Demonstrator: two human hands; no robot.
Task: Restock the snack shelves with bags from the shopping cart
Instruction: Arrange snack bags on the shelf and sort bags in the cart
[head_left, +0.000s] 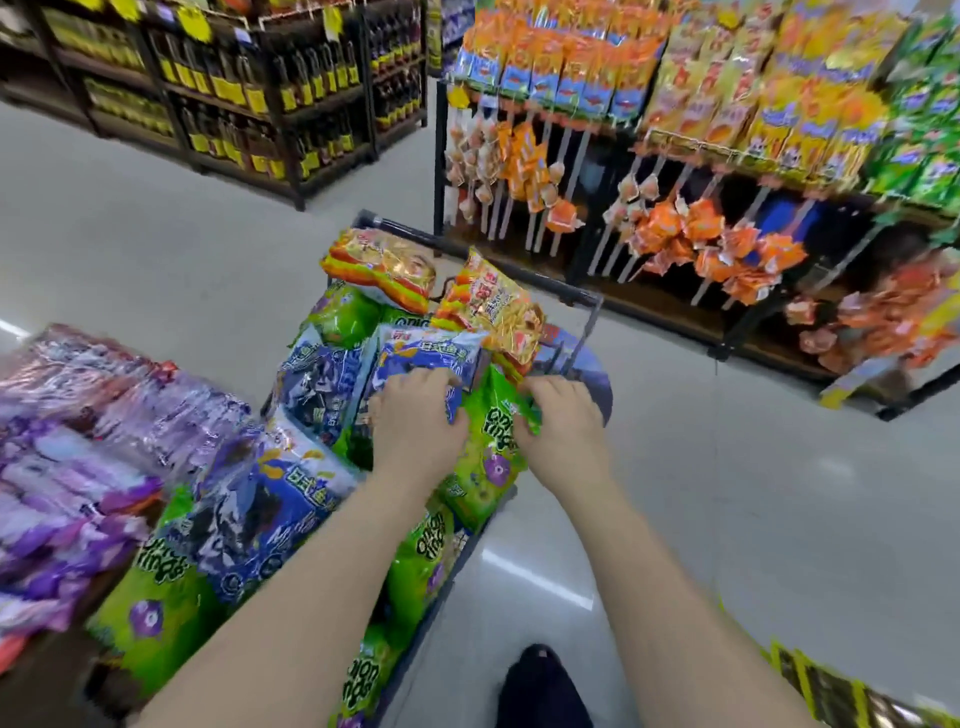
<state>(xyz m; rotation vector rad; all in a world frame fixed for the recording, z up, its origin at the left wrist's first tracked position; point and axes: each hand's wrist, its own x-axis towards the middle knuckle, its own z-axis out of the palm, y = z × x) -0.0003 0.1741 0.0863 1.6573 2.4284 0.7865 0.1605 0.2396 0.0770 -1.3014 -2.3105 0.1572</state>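
The shopping cart (582, 299) stands in front of me, heaped with snack bags: green onion-ring bags, blue-and-white bags and orange ones (384, 265). My left hand (415, 415) curls its fingers over the edge of a blue-and-white bag (426, 358) on top of the pile. My right hand (561, 421) grips the upper right edge of a green onion-ring bag (491, 457) that lies between both hands. The snack shelves (675, 150) rise to the right, hung with orange, yellow and green bags.
A stack of purple packs (78, 441) sits at my left beside the cart. Dark shelves of bottles (249, 93) stand at the back left. Grey floor (753, 493) runs between the cart and the snack shelves. My dark shoe (540, 686) shows below.
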